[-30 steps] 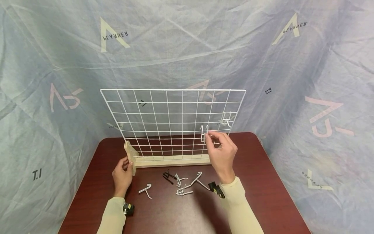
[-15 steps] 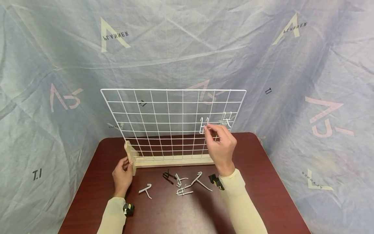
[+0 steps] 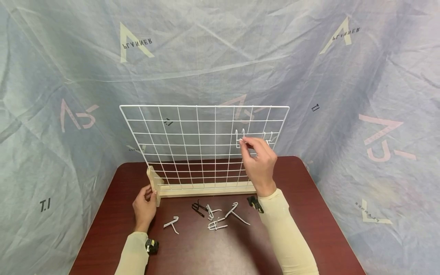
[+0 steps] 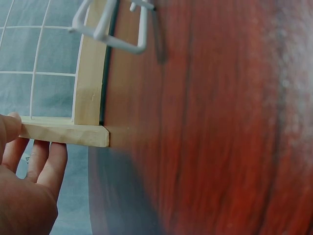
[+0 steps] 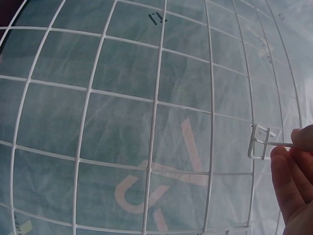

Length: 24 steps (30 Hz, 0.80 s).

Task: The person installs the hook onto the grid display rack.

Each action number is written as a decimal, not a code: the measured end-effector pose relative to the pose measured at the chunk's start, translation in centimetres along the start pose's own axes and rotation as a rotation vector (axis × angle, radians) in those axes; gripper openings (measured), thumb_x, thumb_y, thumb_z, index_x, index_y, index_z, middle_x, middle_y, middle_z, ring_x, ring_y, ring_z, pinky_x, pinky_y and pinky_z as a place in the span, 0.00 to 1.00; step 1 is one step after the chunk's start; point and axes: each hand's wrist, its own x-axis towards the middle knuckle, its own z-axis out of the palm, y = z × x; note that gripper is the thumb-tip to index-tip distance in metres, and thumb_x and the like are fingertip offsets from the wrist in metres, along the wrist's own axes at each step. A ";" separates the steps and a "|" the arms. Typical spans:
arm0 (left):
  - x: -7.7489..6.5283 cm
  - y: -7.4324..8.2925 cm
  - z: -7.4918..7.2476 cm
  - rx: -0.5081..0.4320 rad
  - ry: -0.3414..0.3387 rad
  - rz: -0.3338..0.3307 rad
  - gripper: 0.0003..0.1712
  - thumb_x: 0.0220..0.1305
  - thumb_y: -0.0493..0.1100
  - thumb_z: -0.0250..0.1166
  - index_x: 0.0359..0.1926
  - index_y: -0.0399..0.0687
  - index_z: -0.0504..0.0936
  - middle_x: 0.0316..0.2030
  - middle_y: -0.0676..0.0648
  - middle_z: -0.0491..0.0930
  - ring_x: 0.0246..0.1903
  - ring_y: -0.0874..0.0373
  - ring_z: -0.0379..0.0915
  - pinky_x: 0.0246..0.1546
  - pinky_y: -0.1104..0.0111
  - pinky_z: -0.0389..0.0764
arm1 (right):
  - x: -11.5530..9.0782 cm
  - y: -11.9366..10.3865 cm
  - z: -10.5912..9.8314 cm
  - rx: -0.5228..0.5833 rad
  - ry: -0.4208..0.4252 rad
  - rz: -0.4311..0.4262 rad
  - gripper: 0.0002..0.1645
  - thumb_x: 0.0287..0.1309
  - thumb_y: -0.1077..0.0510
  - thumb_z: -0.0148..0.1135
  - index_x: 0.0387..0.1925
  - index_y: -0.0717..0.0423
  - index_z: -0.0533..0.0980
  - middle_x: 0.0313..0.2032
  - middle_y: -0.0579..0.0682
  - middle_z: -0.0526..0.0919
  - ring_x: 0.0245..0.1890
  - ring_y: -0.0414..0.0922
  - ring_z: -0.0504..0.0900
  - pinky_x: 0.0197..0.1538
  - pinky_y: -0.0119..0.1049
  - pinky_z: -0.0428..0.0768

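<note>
so the hook (image 5: 266,143) has just moved up the grid (image 3: 198,120), pinched in the fingers of the right hand (image 3: 259,162), now by a higher row but probably not hung yet. left hand (image 3: 144,206) grips the stand (image 3: 153,180), likely steadying it.

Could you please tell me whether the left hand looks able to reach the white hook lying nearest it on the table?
Probably yes: nothing visible stands between the left hand and that white hook, though it grips the wooden stand and would likely need to let go.
</note>
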 end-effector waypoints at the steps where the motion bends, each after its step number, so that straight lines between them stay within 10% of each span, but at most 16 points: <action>1: 0.0 0.0 0.0 0.004 0.000 -0.001 0.19 0.72 0.36 0.69 0.62 0.41 0.83 0.52 0.37 0.88 0.49 0.40 0.87 0.39 0.94 0.70 | 0.0 0.1 0.1 -0.002 -0.005 -0.005 0.06 0.59 0.69 0.76 0.38 0.63 0.89 0.34 0.55 0.91 0.33 0.49 0.90 0.42 0.36 0.88; 24: 0.1 0.0 -0.1 0.011 0.012 0.024 0.19 0.70 0.35 0.71 0.61 0.41 0.84 0.51 0.36 0.88 0.48 0.41 0.88 0.42 0.91 0.74 | -1.8 0.6 0.4 -0.014 -0.053 0.014 0.06 0.56 0.68 0.77 0.37 0.61 0.89 0.35 0.54 0.91 0.33 0.48 0.89 0.42 0.36 0.88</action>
